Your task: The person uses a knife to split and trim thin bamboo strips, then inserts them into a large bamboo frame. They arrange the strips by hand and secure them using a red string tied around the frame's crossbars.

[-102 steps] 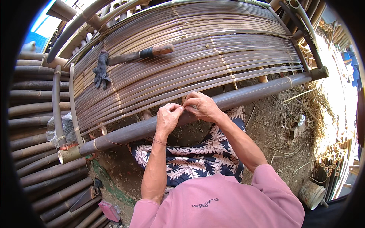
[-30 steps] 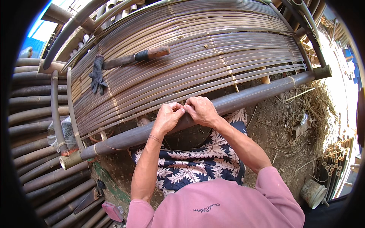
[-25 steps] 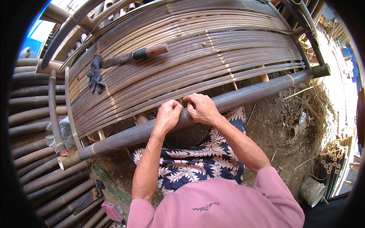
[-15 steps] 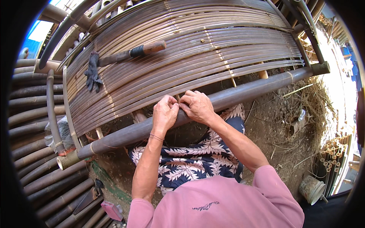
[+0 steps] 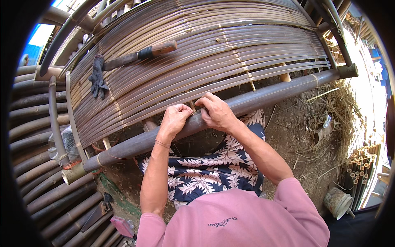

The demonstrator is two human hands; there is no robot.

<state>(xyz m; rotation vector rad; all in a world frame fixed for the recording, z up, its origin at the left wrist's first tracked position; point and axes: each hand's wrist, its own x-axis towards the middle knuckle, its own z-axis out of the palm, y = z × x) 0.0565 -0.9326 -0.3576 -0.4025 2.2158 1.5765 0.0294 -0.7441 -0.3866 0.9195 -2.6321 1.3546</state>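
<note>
My left hand [image 5: 176, 119] rests at the long dark bamboo pole [image 5: 271, 96] of a bamboo bench frame, thumb and fingers pinched on what looks like a thin pale strand. Close to its right, my right hand [image 5: 217, 112] lies over the same pole with curled fingers; their grip is mostly hidden. Beyond both hands spreads the slatted bamboo seat [image 5: 164, 88]. A short pale bamboo peg [image 5: 192, 106] shows between the slats and the pole, right by my fingertips.
On the slats lie a machete [image 5: 142, 54] with a wooden handle and a dark work glove [image 5: 98, 78]. Bamboo poles [image 5: 45, 162] are stacked at left. Dry fibre [image 5: 329, 111], a bundle of thin canes [image 5: 360, 164] and a bucket [image 5: 337, 203] are at right; a pink block [image 5: 122, 226] sits lower left.
My hands have parted slightly at the pole. The left has shifted a little left and down, and the right has lifted and turned, showing more of its fingers.
</note>
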